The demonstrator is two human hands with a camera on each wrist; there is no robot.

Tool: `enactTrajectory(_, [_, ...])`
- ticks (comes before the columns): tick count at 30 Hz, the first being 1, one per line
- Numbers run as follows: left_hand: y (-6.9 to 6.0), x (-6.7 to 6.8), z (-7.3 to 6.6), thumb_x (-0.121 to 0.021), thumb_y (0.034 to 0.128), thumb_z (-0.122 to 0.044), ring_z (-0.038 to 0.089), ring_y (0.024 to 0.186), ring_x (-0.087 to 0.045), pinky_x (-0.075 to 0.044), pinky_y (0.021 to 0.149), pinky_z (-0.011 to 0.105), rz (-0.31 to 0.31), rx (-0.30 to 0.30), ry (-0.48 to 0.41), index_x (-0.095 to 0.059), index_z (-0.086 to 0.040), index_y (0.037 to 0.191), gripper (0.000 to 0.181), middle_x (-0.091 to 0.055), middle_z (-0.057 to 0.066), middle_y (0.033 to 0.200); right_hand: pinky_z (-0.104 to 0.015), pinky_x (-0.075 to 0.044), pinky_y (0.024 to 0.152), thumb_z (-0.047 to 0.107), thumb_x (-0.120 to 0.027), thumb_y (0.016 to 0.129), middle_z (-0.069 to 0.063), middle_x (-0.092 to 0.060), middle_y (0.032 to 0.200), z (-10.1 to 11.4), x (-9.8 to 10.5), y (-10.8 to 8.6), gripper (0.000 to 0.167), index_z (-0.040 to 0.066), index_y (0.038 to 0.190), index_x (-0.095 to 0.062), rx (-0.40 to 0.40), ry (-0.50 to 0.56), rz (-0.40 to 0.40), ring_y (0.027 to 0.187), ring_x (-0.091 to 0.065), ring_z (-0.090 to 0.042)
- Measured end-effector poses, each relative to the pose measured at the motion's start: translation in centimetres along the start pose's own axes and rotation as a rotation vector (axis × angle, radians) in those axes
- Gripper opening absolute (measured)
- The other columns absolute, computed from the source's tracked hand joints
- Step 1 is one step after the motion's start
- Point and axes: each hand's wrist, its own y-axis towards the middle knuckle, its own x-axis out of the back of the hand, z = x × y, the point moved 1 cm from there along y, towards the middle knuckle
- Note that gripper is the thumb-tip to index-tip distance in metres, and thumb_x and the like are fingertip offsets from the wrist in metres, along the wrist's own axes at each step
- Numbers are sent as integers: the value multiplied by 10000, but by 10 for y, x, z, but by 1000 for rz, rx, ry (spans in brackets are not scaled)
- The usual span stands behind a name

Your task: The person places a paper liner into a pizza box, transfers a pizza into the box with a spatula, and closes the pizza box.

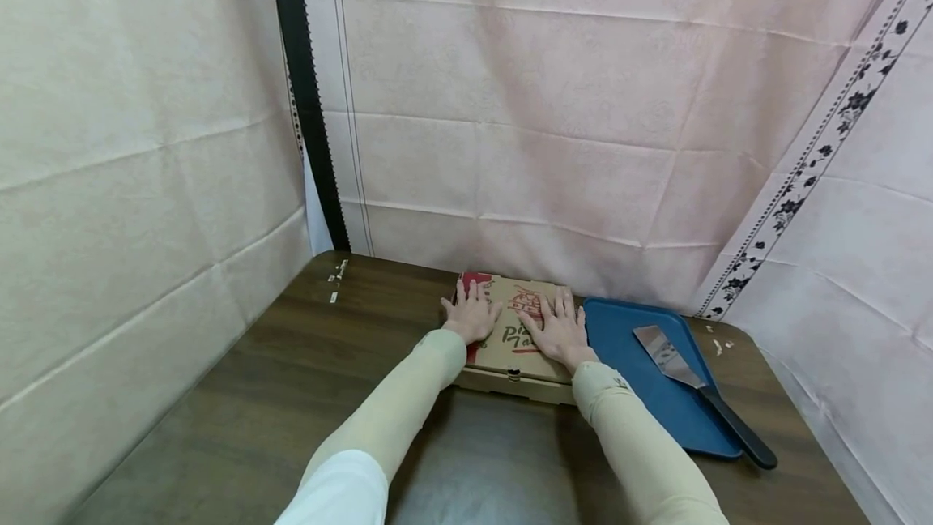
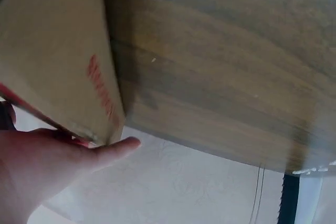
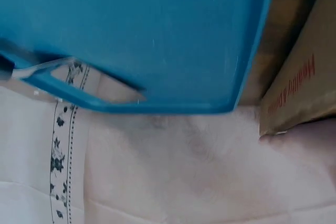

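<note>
A closed brown cardboard pizza box (image 1: 512, 304) with red and black print lies on the table near the back cloth. My left hand (image 1: 470, 316) rests on the left part of its lid, fingers spread and pointing away from me. On the right part of the lid lies my right hand (image 1: 561, 337), also flat with its fingers apart. In the left wrist view, the left thumb (image 2: 118, 150) extends past the box's corner. The right wrist view catches only part of the right hand (image 3: 310, 142) against the box's edge (image 3: 304, 87).
Right of the box is a blue tray (image 1: 619, 339). A spatula (image 1: 670, 359) with a metal blade and black handle lies across it, handle over the near right rim. Cloth hangings (image 1: 547, 144) enclose the table (image 1: 291, 395) at the back and sides.
</note>
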Motion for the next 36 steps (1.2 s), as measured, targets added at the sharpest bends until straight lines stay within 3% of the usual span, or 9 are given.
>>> enactTrajectory(5, [1,-2,5,-222,1019,-551,364,1508,-57,-227,1124,656,-51,-37,12,-171,-93,1551,704,-144,111,1629,-639,-43,1174,672,-227,965,-187,-10,1628,3,-1,3,793,161,1564,-125,-33,-55,10,1509,35,-366])
enactTrajectory(11, [11,5,10,-232,1019,-551,347,1511,-55,-257,1144,596,-86,-44,15,-158,-101,1554,703,-140,106,1631,-632,-79,1175,671,-238,963,-196,-49,1625,8,6,11,795,161,1564,-128,-33,-46,-14,1509,6,-369])
enactTrajectory(18, [12,1,-4,-211,1015,-568,345,1510,-76,-278,1156,540,-84,-67,61,-143,-104,1556,716,-132,103,1632,-645,-110,1161,675,-236,960,-209,-38,1623,-5,5,5,812,144,1564,-126,-71,-39,-16,1504,7,-385])
enactTrajectory(25, [-2,-8,-14,-243,1020,-547,356,1493,-157,-309,1141,514,-118,-57,117,-224,-86,1539,695,-221,113,1610,-654,-147,1148,657,-276,966,-235,-96,1609,-13,-4,-8,801,118,1551,-191,-53,-10,-60,1496,-46,-411])
enactTrajectory(30, [-8,-15,-9,-269,1018,-536,366,1487,-172,-303,1142,522,-112,-65,96,-266,-80,1527,683,-243,118,1602,-652,-154,1149,636,-292,975,-246,-103,1603,-12,-13,-14,785,100,1543,-215,-56,-13,-53,1490,-63,-422])
enactTrajectory(36, [-4,-11,4,-287,1018,-529,374,1488,-162,-283,1151,529,-126,-53,66,-277,-76,1523,678,-238,121,1603,-642,-166,1150,635,-309,972,-252,-130,1597,0,-13,-4,784,90,1533,-252,-36,-23,-71,1490,-80,-418])
